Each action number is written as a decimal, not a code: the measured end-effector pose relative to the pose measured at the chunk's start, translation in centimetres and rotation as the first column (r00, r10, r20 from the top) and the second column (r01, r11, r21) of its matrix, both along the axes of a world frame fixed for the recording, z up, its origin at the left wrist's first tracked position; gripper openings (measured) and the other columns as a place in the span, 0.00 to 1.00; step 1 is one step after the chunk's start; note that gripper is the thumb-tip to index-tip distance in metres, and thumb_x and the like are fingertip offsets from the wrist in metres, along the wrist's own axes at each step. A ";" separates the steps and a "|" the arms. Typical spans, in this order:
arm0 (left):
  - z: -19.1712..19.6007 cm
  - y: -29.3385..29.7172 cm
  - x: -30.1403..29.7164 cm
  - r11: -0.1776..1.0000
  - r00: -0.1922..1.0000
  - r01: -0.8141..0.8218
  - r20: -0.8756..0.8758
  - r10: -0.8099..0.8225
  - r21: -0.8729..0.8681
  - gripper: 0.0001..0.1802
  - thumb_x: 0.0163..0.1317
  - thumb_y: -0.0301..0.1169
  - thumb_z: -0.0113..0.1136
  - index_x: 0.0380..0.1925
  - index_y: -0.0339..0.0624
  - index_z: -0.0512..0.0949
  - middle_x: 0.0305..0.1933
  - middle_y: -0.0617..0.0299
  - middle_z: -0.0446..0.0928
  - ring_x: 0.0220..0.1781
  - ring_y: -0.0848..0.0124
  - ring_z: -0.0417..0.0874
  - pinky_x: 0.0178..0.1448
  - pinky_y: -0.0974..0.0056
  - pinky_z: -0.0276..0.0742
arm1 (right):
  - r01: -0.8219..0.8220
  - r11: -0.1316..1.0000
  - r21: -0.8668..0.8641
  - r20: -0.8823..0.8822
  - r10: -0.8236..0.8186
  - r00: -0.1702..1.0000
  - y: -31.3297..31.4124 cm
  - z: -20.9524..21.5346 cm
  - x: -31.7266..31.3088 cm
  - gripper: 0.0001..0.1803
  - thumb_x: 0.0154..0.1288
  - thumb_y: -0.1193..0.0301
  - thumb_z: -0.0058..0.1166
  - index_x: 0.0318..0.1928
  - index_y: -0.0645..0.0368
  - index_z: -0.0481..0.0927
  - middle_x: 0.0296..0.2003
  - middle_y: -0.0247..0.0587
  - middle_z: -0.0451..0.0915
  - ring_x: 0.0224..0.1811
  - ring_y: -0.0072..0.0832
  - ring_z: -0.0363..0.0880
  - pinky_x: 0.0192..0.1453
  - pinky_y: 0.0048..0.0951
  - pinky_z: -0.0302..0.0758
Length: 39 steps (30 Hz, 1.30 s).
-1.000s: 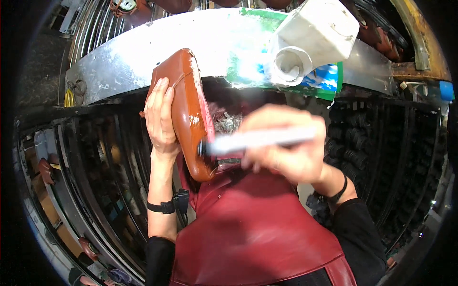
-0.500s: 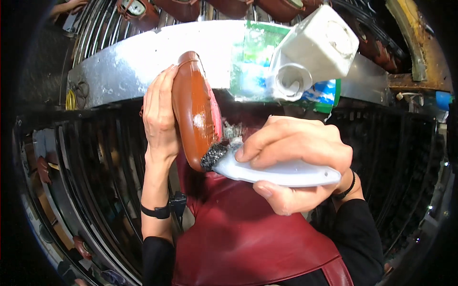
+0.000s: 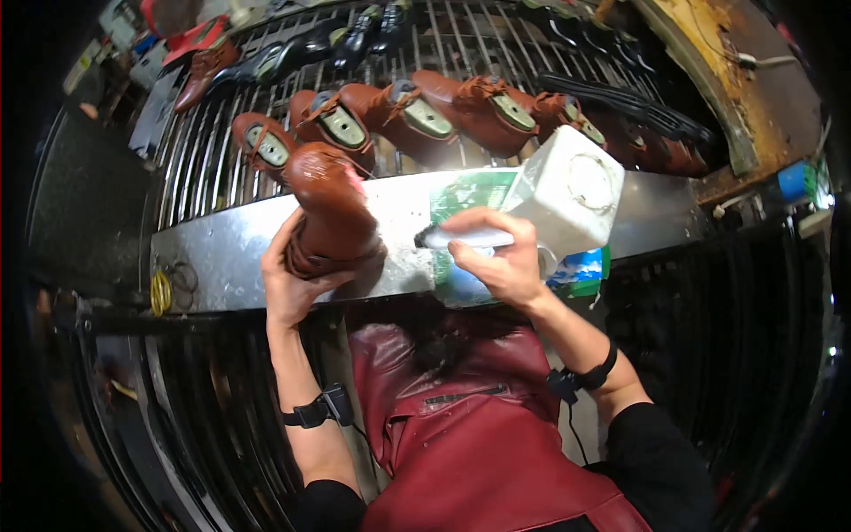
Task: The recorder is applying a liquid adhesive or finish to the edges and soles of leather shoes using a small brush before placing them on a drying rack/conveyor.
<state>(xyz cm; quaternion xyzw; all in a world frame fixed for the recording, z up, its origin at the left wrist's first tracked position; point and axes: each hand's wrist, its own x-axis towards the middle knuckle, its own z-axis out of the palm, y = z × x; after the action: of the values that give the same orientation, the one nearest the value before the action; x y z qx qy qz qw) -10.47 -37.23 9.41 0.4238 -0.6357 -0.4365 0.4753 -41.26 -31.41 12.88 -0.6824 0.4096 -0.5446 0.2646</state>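
Note:
My left hand point(image 3: 297, 288) is wrapped round the lower part of a brown leather shoe point(image 3: 332, 195), holding it tilted over the metal ledge. Its upper looks wet and glossy, with a pink patch on the side facing right. In my right hand point(image 3: 507, 266) is a small brush point(image 3: 483, 238) with a pale handle and short dark bristles. The bristles point left and stand apart from the shoe. Right beside that hand, a white plastic jug point(image 3: 576, 191) lies tipped on a green printed sheet point(image 3: 456, 275); my right hand partly covers its mouth.
Behind the metal ledge point(image 3: 208, 253), several brown lace-up shoes point(image 3: 412, 115) stand in a row on a rack of metal bars point(image 3: 461, 40). Black shoes point(image 3: 306, 53) stand farther back. A coiled yellow cord point(image 3: 160, 293) hangs at left; a wooden beam point(image 3: 700, 89) rises at right.
The brush has left the shoe's edge and moved away over the ledge. Shoe and both hands are now farther forward, and the shoe has been turned. My view takes in more of the rack.

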 end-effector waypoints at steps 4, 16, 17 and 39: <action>-1.9 0.9 -0.2 0.989 0.921 -0.084 -0.370 0.123 0.121 0.50 0.39 0.09 0.76 0.70 0.28 0.72 0.60 0.47 0.82 0.61 0.60 0.85 0.64 0.58 0.84 | 0.269 0.855 0.443 0.329 -0.434 0.839 6.1 -0.5 -1.6 0.08 0.71 0.74 0.68 0.44 0.68 0.86 0.28 0.35 0.86 0.28 0.17 0.83 0.30 0.19 0.76; -4.6 13.4 -2.0 0.938 0.931 0.034 -0.351 0.096 0.345 0.41 0.54 0.37 0.78 0.64 0.24 0.76 0.57 0.47 0.84 0.58 0.59 0.86 0.67 0.58 0.79 | 0.329 0.689 0.646 0.457 -0.694 0.557 8.8 -3.1 -3.8 0.13 0.75 0.69 0.65 0.42 0.71 0.83 0.28 0.44 0.85 0.21 0.24 0.83 0.21 0.25 0.80; -4.6 13.7 -1.9 0.933 0.941 0.071 -0.334 0.055 0.353 0.41 0.53 0.38 0.79 0.63 0.24 0.76 0.56 0.47 0.85 0.57 0.59 0.87 0.67 0.58 0.79 | 0.247 0.718 0.651 0.551 -0.670 0.497 9.0 -3.1 -4.4 0.14 0.77 0.67 0.63 0.41 0.70 0.83 0.28 0.46 0.85 0.21 0.28 0.84 0.21 0.27 0.80; -0.9 13.0 -6.0 0.861 0.759 0.325 -0.651 0.010 0.392 0.32 0.71 0.43 0.63 0.63 0.26 0.73 0.57 0.45 0.83 0.56 0.58 0.88 0.64 0.54 0.84 | -0.062 0.953 0.297 0.435 -0.077 0.897 16.3 2.1 1.3 0.07 0.60 0.78 0.72 0.34 0.69 0.85 0.30 0.44 0.88 0.28 0.23 0.85 0.30 0.25 0.78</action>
<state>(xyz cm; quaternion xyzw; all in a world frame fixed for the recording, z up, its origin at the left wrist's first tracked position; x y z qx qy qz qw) -16.51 -24.27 8.54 0.2996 -0.3435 -0.7365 0.4998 -39.92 -15.12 15.02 -0.4907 0.4200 -0.6167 0.4500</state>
